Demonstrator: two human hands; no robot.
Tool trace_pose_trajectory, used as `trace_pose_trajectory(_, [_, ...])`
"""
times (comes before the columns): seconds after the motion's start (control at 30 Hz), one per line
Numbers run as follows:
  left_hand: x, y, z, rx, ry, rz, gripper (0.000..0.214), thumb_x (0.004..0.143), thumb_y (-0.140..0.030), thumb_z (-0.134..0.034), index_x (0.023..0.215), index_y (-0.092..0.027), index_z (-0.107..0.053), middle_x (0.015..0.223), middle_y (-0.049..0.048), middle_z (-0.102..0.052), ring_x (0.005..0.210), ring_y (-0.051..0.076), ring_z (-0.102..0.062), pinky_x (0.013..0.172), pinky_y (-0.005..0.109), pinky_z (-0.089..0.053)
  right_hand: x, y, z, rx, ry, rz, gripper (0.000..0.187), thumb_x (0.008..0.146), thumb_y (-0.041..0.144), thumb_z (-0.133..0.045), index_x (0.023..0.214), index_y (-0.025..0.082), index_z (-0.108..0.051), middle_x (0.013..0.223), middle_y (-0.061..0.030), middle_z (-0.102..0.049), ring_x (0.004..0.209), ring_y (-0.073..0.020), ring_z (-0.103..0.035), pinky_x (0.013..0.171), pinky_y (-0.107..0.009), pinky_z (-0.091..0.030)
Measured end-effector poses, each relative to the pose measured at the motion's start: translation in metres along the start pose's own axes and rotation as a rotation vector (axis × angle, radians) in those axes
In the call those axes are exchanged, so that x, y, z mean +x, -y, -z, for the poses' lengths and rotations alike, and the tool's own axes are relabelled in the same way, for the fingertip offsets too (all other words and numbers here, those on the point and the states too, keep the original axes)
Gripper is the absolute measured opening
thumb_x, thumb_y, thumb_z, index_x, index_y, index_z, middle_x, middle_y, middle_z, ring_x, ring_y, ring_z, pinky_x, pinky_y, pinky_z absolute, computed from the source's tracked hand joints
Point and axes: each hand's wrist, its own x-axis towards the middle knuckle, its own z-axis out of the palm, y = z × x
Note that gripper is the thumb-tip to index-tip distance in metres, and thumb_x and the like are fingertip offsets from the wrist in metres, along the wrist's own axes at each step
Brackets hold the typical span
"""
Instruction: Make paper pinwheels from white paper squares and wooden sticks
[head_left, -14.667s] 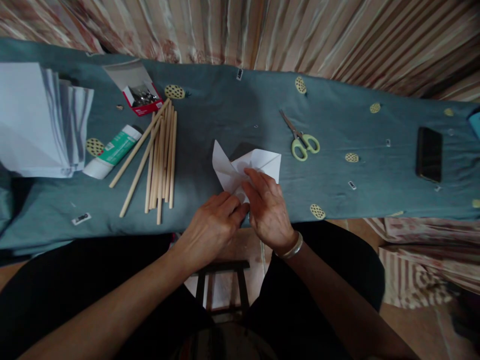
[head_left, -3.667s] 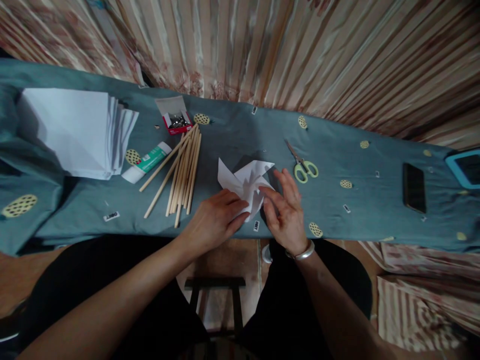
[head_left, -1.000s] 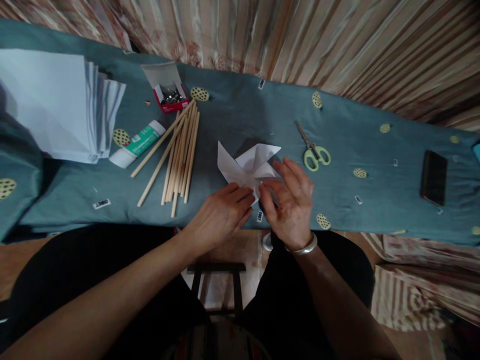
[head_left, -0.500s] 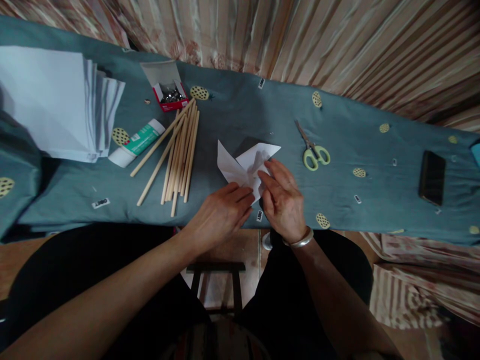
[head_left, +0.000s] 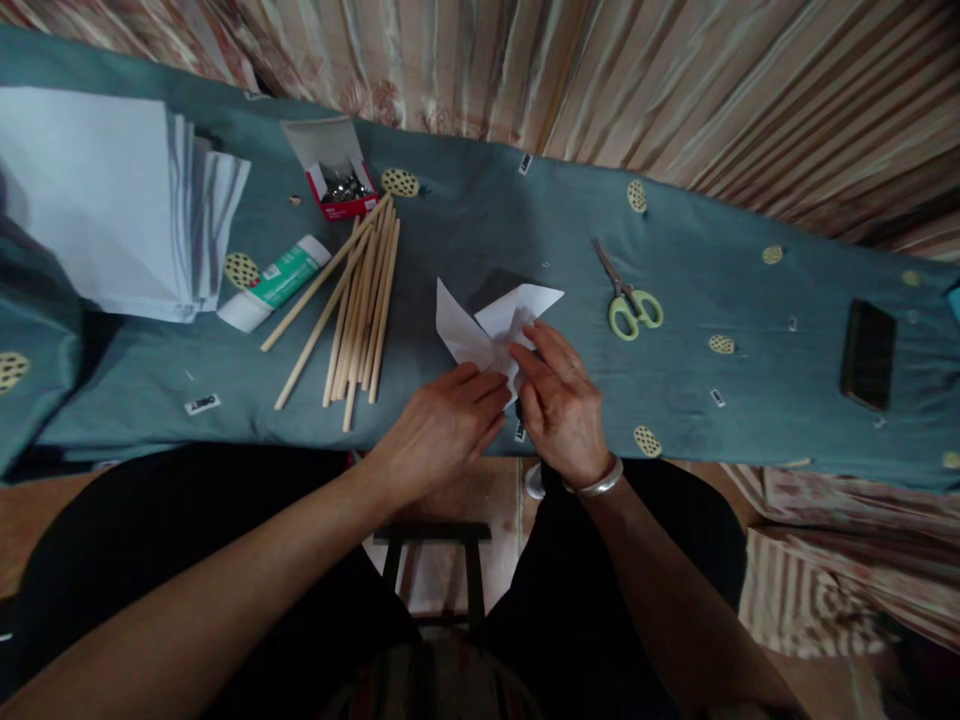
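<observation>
A white paper pinwheel (head_left: 463,325) with folded, pointed blades is held near the table's front edge. My left hand (head_left: 454,415) grips its lower left part, fingers closed on the paper. On the other side my right hand (head_left: 562,400), with a silver bangle at the wrist, has its fingers bent over the pinwheel's right part and centre. Both hands cover the lower blades, and whatever lies under the right fingertips is hidden. Right of the hands lie scissors (head_left: 634,312) with green handles; several wooden sticks (head_left: 364,310) lie to the left.
A stack of white paper (head_left: 97,200) fills the table's left end. Beside it are a white-and-green tube (head_left: 275,284) and an open red box (head_left: 345,195) of small metal pieces. A black phone (head_left: 868,355) lies far right. Striped curtains (head_left: 600,80) hang behind the blue-green cloth (head_left: 480,210).
My right hand has shifted slightly left over the middle of the pinwheel. My left hand keeps its grip, and the pinwheel stays almost in place.
</observation>
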Motion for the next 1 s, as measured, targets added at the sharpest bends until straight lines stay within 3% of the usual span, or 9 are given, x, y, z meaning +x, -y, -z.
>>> trace_pose_trajectory(0.4, [-0.0004,-0.0001,-0.0002,0.003,-0.002,0.002,0.017,0.095,-0.017,-0.05,0.102,-0.012,-0.065,0.106,0.0098,-0.069,0.093,0.023,-0.06,0.081,0.038,-0.057,-0.002,-0.0007,-0.0025,-0.002,0.016,-0.003,0.04,0.095,0.015,-0.041,0.128,0.024,-0.06,0.147,-0.0065,-0.05,0.141,-0.0264,-0.042,0.113,-0.051,-0.043])
trace_pose_trajectory(1.0, [-0.0002,-0.0005,0.0011,0.018,0.017,-0.009,0.016,0.094,-0.017,-0.051,0.099,-0.012,-0.066,0.106,0.0103,-0.069,0.092,0.023,-0.06,0.081,0.038,-0.056,-0.0022,0.0002,-0.0045,-0.034,0.008,0.008,0.036,0.095,0.016,-0.041,0.125,0.022,-0.061,0.146,-0.0086,-0.051,0.142,-0.0269,-0.04,0.114,-0.053,-0.041])
